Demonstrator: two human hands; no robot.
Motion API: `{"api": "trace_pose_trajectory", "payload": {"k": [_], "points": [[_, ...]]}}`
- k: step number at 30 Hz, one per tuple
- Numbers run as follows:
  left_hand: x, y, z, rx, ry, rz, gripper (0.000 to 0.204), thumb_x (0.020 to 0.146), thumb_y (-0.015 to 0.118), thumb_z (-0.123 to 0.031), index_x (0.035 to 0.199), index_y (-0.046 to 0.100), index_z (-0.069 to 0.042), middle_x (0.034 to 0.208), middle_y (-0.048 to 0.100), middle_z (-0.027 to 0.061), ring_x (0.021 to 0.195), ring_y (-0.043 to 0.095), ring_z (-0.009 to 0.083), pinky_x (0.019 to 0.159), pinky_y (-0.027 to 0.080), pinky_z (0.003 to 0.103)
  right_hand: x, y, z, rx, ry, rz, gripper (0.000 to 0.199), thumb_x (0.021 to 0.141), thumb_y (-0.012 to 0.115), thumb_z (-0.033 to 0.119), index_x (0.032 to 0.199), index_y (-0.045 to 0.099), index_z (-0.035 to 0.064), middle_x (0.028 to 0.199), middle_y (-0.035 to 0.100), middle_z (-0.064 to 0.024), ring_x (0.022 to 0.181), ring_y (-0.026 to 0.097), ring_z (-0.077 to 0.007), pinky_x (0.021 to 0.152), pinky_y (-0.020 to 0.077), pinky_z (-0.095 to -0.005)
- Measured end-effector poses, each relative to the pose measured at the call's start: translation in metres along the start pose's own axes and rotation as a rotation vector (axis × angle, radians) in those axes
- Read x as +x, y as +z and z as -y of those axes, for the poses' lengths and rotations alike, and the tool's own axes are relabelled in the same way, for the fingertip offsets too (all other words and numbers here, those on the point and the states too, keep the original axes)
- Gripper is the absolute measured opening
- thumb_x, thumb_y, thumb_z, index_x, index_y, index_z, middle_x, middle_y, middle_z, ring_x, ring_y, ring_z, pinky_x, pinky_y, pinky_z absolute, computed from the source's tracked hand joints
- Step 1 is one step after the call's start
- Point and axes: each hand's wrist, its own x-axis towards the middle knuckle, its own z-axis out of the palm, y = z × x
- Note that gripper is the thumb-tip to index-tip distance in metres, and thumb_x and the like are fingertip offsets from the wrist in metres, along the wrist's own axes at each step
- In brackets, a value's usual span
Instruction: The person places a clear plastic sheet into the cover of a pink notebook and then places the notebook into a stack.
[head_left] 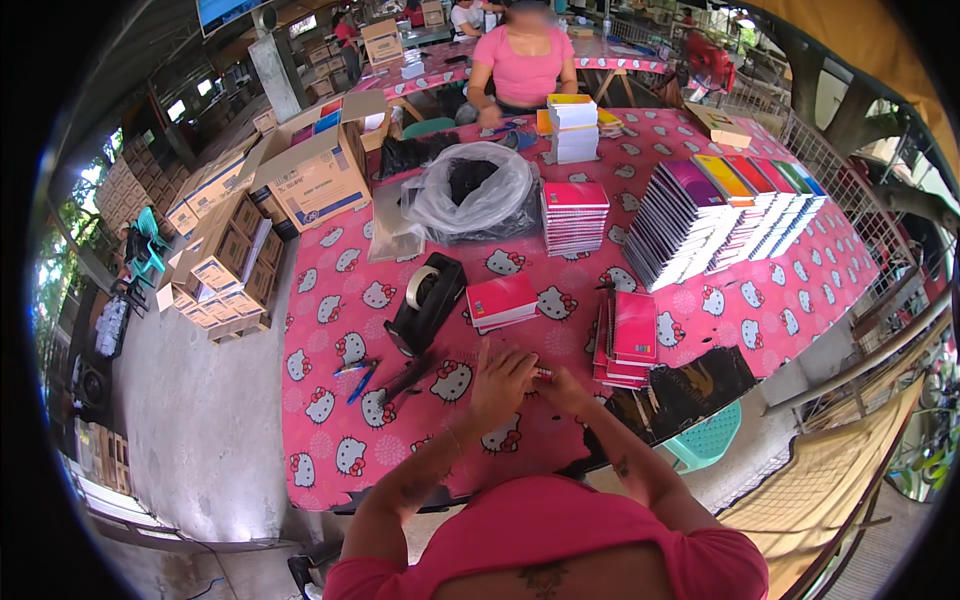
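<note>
Pink cat-print tablecloth (330, 300) across the middle of the frame. Left hand (498, 385) and right hand (566, 392) close together at lower centre, both closed around a small red and white thing (541, 373), too small to tell what. Just above the hands, a thin pink notebook (501, 301) lying flat. Right of the hands, a short pile of pink spiral notebooks (627, 340), with a black plastic bag (695, 385) beside it at the table edge. Left of the hands, a black tape holder with a white roll (426, 300), and blue pens (358, 376) near it. Upper centre, a clear crumpled plastic bag (470, 192). Upper right, long rows of colourful notebooks on edge (730, 215). Top of frame, a person in a pink shirt (523, 65) at the far table side.
</note>
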Motion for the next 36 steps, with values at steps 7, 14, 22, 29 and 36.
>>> {"api": "trace_pose_trajectory", "payload": {"k": [7, 14, 22, 29, 36], "points": [[-0.001, 0.006, 0.005, -0.174, 0.017, -0.098, 0.015, 0.090, 0.066, -0.017, 0.105, 0.064, -0.013, 0.096, 0.066, 0.0023, 0.091, 0.064, 0.0245, 0.105, 0.033, 0.054, -0.012, -0.034, 0.062, -0.270, 0.008, -0.083, 0.035, 0.083, 0.066, 0.001, 0.117, 0.066, -0.0005, 0.100, 0.072, -0.0139, 0.094, 0.070, -0.0186, 0.083, 0.0558, -0.0322], [-0.002, 0.004, 0.003, -0.214, 0.002, -0.115, 0.017, 0.088, 0.067, -0.015, 0.105, 0.063, -0.012, 0.096, 0.065, 0.0046, 0.090, 0.062, 0.0268, 0.091, 0.042, 0.048, -0.008, -0.048, 0.073, -0.218, 0.038, -0.047, 0.022, 0.081, 0.069, 0.000, 0.103, 0.071, -0.0023, 0.087, 0.072, -0.0140, 0.081, 0.071, -0.0172, 0.073, 0.0566, -0.0302], [-0.003, 0.000, 0.008, -0.166, 0.015, -0.029, 0.018, 0.088, 0.067, -0.018, 0.104, 0.063, -0.011, 0.094, 0.062, 0.0056, 0.092, 0.060, 0.0282, 0.085, 0.045, 0.043, 0.001, -0.048, 0.077, -0.396, -0.213, 0.056, 0.014, 0.076, 0.071, 0.001, 0.088, 0.065, 0.0003, 0.080, 0.066, -0.0117, 0.073, 0.069, -0.0230, 0.066, 0.0552, -0.0321], [-0.004, -0.012, -0.005, -0.165, 0.018, -0.004, 0.015, 0.090, 0.065, -0.020, 0.101, 0.062, -0.010, 0.091, 0.062, 0.0085, 0.082, 0.063, 0.0312, 0.073, 0.049, 0.044, -0.005, -0.025, 0.074, -0.503, -0.182, -0.186, 0.019, 0.072, 0.071, 0.007, 0.081, 0.055, 0.0023, 0.072, 0.058, -0.0120, 0.064, 0.062, -0.0304, 0.059, 0.0504, -0.0395], [0.029, -0.040, -0.020, -0.362, -0.327, -0.036, 0.021, 0.090, 0.061, -0.012, 0.110, 0.061, -0.006, 0.088, 0.065, 0.0111, 0.082, 0.066, 0.0311, 0.067, 0.053, 0.043, -0.008, -0.001, 0.119, -0.423, -0.263, -0.638, 0.032, 0.083, 0.068, 0.010, 0.113, 0.057, 0.0027, 0.094, 0.063, -0.0112, 0.090, 0.063, -0.0257, 0.081, 0.0511, -0.0338]]}}
